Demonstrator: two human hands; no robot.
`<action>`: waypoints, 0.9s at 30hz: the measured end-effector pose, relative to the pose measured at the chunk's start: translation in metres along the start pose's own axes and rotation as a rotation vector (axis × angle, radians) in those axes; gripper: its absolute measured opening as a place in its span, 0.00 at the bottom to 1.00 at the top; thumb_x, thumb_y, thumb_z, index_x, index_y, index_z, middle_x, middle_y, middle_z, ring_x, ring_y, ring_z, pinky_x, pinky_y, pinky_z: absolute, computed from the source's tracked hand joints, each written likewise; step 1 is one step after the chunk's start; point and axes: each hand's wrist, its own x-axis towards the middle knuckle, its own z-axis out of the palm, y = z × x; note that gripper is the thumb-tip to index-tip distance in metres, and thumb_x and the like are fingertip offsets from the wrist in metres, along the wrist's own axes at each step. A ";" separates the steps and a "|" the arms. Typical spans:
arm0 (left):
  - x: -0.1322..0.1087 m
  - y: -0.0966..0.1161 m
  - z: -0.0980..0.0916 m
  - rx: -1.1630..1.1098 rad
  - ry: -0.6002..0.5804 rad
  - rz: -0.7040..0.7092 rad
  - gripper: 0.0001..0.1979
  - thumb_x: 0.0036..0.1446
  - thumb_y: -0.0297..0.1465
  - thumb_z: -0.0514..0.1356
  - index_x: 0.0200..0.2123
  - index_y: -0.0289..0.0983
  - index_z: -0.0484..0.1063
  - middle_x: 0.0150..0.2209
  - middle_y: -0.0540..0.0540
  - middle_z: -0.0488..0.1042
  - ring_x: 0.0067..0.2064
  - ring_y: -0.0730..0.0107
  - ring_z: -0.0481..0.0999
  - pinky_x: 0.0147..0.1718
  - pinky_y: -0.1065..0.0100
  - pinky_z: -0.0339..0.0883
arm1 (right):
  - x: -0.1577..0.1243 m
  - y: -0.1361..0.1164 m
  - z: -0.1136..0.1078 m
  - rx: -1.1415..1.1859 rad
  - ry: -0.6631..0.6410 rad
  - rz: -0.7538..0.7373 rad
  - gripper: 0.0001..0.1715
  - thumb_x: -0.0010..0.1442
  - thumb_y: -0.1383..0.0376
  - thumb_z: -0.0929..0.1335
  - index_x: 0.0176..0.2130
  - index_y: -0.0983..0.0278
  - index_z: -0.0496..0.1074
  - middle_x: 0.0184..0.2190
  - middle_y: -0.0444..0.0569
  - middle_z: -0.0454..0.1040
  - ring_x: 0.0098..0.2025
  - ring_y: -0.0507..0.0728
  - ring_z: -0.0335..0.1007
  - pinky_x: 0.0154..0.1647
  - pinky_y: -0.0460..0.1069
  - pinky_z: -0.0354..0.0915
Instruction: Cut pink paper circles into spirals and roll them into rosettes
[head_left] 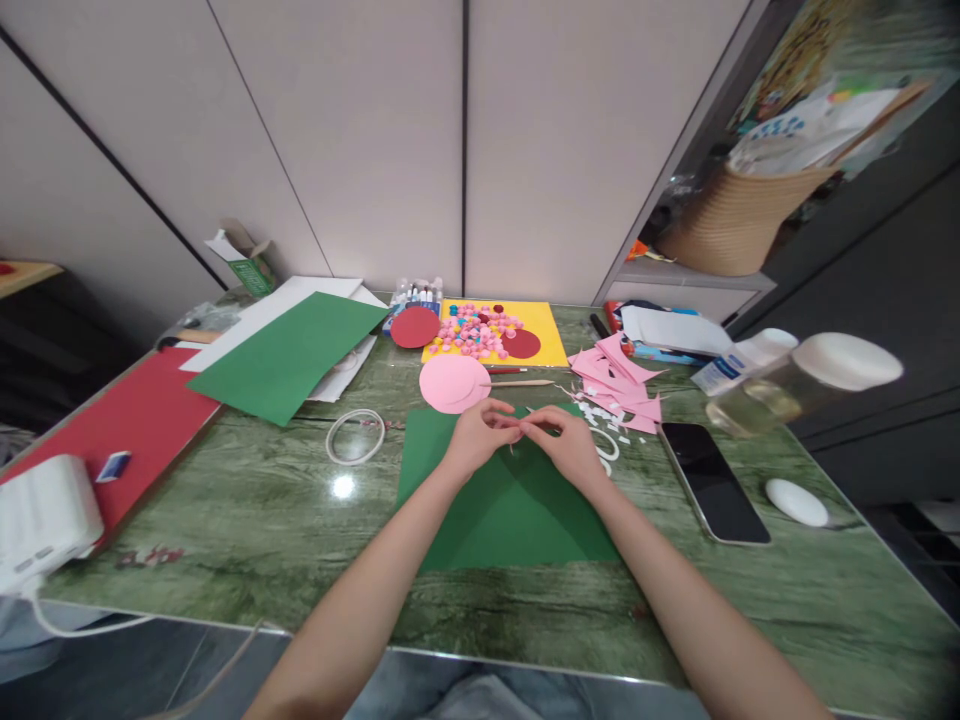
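Observation:
My left hand (pixel 480 440) and my right hand (pixel 567 448) meet above a green paper sheet (pixel 517 525), fingertips nearly touching. Both are closed in a pinch on something tiny, maybe with a pale strip hanging below; the fingers mostly hide it. White-handled scissors (pixel 609 445) lie beside my right hand, partly covered by it. Just beyond my left hand are pink paper circles (pixel 448 384), overlapping each other, and a pencil (pixel 521 383). Pink paper scraps (pixel 619 380) and small white paper bits (pixel 598 412) are scattered past my right hand.
Pink and coloured beads (pixel 480 328) and a red circle (pixel 522 344) rest on yellow paper (pixel 551 318). A phone (pixel 716 485), a lidded clear container (pixel 780 395) and a white mouse-like object (pixel 796 502) stand right. Left are a white ring (pixel 355 437), green paper (pixel 289 350) and red paper (pixel 142 420).

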 end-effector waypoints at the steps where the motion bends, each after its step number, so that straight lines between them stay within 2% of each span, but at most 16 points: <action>1: 0.000 0.000 0.000 -0.002 0.004 0.004 0.19 0.37 0.29 0.67 0.35 0.33 0.67 0.27 0.45 0.76 0.29 0.70 0.76 0.35 0.62 0.70 | -0.001 -0.001 0.000 -0.020 0.013 -0.023 0.10 0.53 0.58 0.67 0.29 0.61 0.74 0.30 0.48 0.73 0.34 0.57 0.69 0.38 0.52 0.65; 4: -0.001 0.004 0.001 -0.028 0.017 -0.030 0.19 0.37 0.28 0.68 0.35 0.33 0.68 0.26 0.46 0.76 0.28 0.70 0.76 0.34 0.63 0.70 | -0.001 -0.003 0.001 -0.052 0.005 -0.078 0.10 0.55 0.58 0.65 0.30 0.61 0.74 0.31 0.49 0.73 0.34 0.56 0.69 0.38 0.52 0.65; 10: -0.004 0.016 -0.002 -0.182 0.068 -0.247 0.21 0.35 0.27 0.68 0.37 0.34 0.68 0.26 0.48 0.76 0.27 0.73 0.75 0.35 0.67 0.68 | -0.001 -0.008 0.001 0.016 -0.096 -0.106 0.11 0.55 0.59 0.67 0.38 0.58 0.73 0.36 0.49 0.72 0.36 0.56 0.68 0.38 0.52 0.66; 17: -0.004 0.024 -0.013 -0.148 -0.083 -0.396 0.23 0.34 0.27 0.69 0.38 0.35 0.68 0.29 0.45 0.76 0.30 0.71 0.76 0.38 0.65 0.68 | -0.001 -0.008 -0.003 0.018 -0.107 -0.179 0.08 0.52 0.60 0.69 0.35 0.57 0.76 0.37 0.48 0.70 0.41 0.57 0.68 0.44 0.53 0.64; 23: -0.005 0.029 -0.026 -0.005 -0.301 -0.405 0.23 0.35 0.28 0.69 0.39 0.34 0.70 0.30 0.43 0.76 0.31 0.69 0.76 0.37 0.64 0.68 | -0.003 -0.010 -0.005 0.004 -0.254 -0.256 0.07 0.52 0.60 0.70 0.34 0.54 0.77 0.38 0.47 0.70 0.42 0.56 0.67 0.47 0.53 0.63; 25: -0.006 0.029 -0.025 -0.017 -0.305 -0.396 0.22 0.36 0.27 0.69 0.38 0.34 0.69 0.29 0.44 0.76 0.30 0.70 0.76 0.36 0.65 0.68 | -0.002 -0.009 -0.005 -0.015 -0.248 -0.263 0.07 0.52 0.60 0.70 0.34 0.55 0.77 0.38 0.47 0.70 0.43 0.56 0.67 0.47 0.53 0.63; 27: -0.006 0.029 -0.020 -0.073 -0.238 -0.377 0.22 0.37 0.27 0.68 0.39 0.35 0.69 0.28 0.45 0.75 0.30 0.71 0.76 0.36 0.66 0.67 | -0.002 -0.008 -0.006 -0.048 -0.174 -0.270 0.07 0.53 0.60 0.69 0.34 0.56 0.77 0.37 0.48 0.70 0.42 0.57 0.67 0.46 0.54 0.63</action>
